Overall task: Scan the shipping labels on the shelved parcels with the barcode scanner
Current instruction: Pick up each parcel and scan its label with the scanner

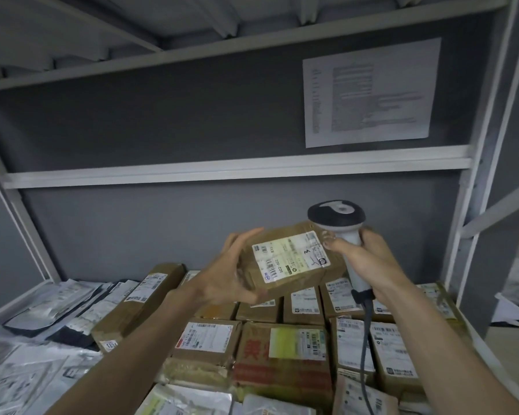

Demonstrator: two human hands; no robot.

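Note:
My left hand (222, 274) grips a small brown cardboard parcel (285, 283) raised above the shelf, its white shipping label (291, 256) turned up toward me. My right hand (369, 259) holds the white handle of a barcode scanner (339, 223). The scanner's dark head sits just above the parcel's right far corner, and its grey cable (366, 339) hangs down past my right forearm. A pale yellowish patch lies across the middle of the label.
Several taped brown parcels (282, 351) with labels fill the shelf below, a long box (138, 307) lies on the left, and grey mailer bags (42, 319) are piled at far left. A printed sheet (369, 91) hangs on the grey back panel. A shelf upright (477, 181) stands at right.

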